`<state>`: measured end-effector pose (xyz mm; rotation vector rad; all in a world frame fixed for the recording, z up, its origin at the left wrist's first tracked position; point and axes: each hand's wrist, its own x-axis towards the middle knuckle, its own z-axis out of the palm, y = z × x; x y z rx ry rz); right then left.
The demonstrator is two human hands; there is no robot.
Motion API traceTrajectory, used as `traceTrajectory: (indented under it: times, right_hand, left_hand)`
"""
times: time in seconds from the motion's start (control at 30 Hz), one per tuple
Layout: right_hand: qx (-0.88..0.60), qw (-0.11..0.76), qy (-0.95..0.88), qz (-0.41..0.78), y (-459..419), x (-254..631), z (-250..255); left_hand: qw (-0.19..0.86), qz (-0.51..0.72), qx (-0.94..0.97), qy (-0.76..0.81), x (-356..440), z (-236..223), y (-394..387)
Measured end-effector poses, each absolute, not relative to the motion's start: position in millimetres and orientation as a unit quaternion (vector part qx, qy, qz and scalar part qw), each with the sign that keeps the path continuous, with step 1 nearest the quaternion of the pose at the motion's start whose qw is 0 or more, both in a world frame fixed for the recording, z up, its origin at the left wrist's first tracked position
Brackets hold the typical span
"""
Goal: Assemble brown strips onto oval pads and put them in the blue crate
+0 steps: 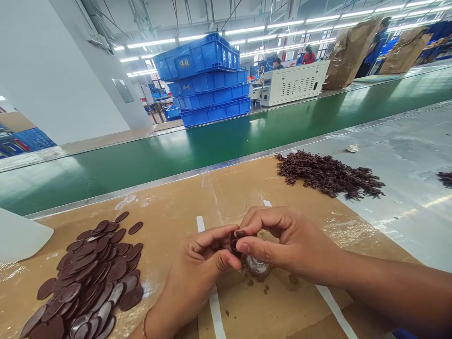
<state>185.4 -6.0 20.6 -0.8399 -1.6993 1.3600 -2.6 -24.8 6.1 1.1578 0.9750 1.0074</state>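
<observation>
My left hand (201,266) is closed, pinching a dark brown oval piece (233,243) on edge between thumb and fingers. Against it my right hand (286,240) pinches a small dark brown piece (240,233) between thumb and forefinger. The fingers hide much of both pieces, and whether they are joined I cannot tell. Just below the right hand stands a small clear round container (257,266), partly covered by it. To the left lies a loose pile of flat dark brown ovals (93,268). A heap of thin, branched dark brown pieces (325,173) lies at the right.
Brown sheeting (169,207) with white tape strips (216,310) covers the table. Beyond its edge runs a green conveyor belt (226,141). Stacked blue crates (208,80), a cream machine (294,84) and several people stand behind. A white object (23,235) sits at the left edge.
</observation>
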Motion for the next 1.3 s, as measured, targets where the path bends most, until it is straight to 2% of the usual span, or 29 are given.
traceTrajectory:
  times: [0.93, 1.3]
  right_hand:
    - [-0.339, 0.382, -0.713, 0.481, -6.8, 186.0, 21.2]
    - [-0.349, 0.391, -0.704, 0.478, -6.5, 185.1, 22.3]
  left_hand:
    - [0.599, 0.43, 0.531, 0.418, -2.6, 5.5, -26.1]
    - [0.63, 0.439, 0.495, 0.407, -0.8, 4.3, -25.2]
